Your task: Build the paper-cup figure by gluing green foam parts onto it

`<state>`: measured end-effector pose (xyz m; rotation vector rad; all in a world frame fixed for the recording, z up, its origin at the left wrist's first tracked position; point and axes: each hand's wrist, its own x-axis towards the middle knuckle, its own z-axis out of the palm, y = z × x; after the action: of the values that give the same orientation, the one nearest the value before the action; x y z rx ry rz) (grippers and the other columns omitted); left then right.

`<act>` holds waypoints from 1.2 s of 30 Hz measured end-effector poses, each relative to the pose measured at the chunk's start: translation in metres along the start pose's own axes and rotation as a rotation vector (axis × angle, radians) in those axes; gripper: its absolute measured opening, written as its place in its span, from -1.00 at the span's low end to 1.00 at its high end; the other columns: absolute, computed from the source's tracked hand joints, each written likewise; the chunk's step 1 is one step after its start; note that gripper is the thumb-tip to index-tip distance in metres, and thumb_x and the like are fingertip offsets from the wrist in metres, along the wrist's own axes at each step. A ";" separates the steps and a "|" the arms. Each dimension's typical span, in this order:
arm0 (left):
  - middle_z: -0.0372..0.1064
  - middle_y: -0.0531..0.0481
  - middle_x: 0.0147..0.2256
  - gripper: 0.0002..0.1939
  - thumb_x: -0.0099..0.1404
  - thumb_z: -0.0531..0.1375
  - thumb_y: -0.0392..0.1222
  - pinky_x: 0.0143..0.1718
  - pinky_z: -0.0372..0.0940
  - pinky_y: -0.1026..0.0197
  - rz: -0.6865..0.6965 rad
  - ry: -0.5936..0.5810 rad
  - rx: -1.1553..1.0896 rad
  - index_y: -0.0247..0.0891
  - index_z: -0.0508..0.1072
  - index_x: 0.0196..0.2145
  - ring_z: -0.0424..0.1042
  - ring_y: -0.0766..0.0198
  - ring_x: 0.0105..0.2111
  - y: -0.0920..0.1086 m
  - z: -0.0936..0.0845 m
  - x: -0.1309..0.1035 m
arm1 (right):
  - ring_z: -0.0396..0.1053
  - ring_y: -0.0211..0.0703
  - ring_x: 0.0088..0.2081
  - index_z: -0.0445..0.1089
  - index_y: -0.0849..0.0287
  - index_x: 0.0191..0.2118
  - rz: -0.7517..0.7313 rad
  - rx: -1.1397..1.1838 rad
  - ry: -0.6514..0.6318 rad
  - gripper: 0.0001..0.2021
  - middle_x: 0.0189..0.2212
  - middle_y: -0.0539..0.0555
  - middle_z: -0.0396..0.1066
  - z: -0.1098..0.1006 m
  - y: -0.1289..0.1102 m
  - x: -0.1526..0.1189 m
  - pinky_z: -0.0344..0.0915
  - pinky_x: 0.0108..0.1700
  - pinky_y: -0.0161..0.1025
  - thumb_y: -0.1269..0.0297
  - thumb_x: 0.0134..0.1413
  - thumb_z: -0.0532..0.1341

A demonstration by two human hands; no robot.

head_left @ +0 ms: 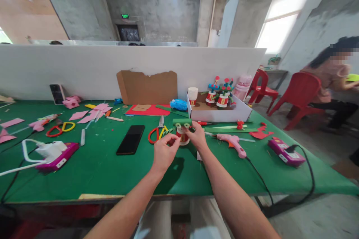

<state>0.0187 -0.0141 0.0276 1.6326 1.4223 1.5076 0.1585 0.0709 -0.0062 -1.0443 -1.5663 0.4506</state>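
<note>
A small paper cup figure (183, 139) with a red and white body stands in front of me, topped by a green roll (182, 122) with two pale round eyes. A dark green coiled paper arm (169, 131) sticks out on its left side. My left hand (166, 150) is closed in a pinch at the cup's left front; whatever lies between the fingertips is too small to make out. My right hand (198, 136) grips the figure's right side, its fingertips by the roll and another coil. Scissors (153, 135) with red and yellow handles lie just left of the figure.
A white box (221, 115) holds finished-looking cup figures (222, 100) and stacked cups. Right of my hands lie a pink glue gun (231, 142) and a purple power strip (286, 152). A black phone (130, 140) lies left; another power strip (58, 157) has cables. A person sits far right.
</note>
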 end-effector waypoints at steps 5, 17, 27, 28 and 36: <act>0.30 0.12 -0.62 -0.80 0.12 0.16 -0.12 -0.49 0.18 0.37 0.008 -0.063 0.003 -0.25 0.41 -0.58 0.23 0.39 -0.58 0.002 -0.015 -0.014 | 0.45 -0.03 -0.18 0.52 0.10 -0.27 0.008 -0.044 -0.009 -0.83 -0.24 0.08 0.56 0.000 0.001 0.000 0.29 -0.02 -0.10 0.22 -0.02 0.26; 0.34 0.08 -0.59 -0.78 0.18 0.17 -0.19 -0.44 0.21 0.36 0.115 -0.269 0.061 -0.26 0.40 -0.60 0.29 0.38 -0.54 0.003 -0.067 -0.049 | 0.43 -0.06 -0.21 0.51 0.13 -0.31 0.021 -0.070 -0.011 -0.83 -0.28 0.08 0.55 -0.001 -0.002 -0.001 0.28 -0.06 -0.14 0.18 0.02 0.25; 0.35 0.07 -0.58 -0.81 0.14 0.17 -0.22 -0.45 0.17 0.34 0.039 -0.632 0.045 -0.27 0.41 -0.59 0.27 0.38 -0.53 0.013 -0.094 -0.033 | 0.42 -0.06 -0.23 0.52 0.13 -0.37 0.056 -0.109 0.024 -0.84 -0.32 0.08 0.55 0.000 -0.001 -0.001 0.26 -0.07 -0.14 0.18 -0.01 0.25; 0.33 0.07 -0.59 -0.80 0.12 0.18 -0.17 -0.46 0.17 0.33 -0.016 -0.521 0.059 -0.27 0.39 -0.60 0.26 0.37 -0.54 0.009 -0.090 -0.022 | 0.42 -0.06 -0.23 0.52 0.12 -0.37 0.056 -0.110 0.024 -0.84 -0.32 0.08 0.55 0.000 -0.001 -0.001 0.26 -0.07 -0.14 0.17 -0.01 0.25; 0.30 0.10 -0.61 -0.82 0.04 0.20 -0.09 -0.50 0.13 0.31 -0.089 -0.106 0.117 -0.26 0.47 -0.52 0.24 0.35 -0.56 -0.032 -0.035 0.056 | 0.43 -0.05 -0.22 0.52 0.11 -0.37 0.059 -0.109 0.014 -0.83 -0.31 0.08 0.55 -0.002 -0.003 -0.001 0.26 -0.06 -0.12 0.15 0.00 0.24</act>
<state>-0.0336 0.0375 0.0315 1.6679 1.5280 1.2909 0.1592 0.0677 -0.0041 -1.1769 -1.5653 0.4014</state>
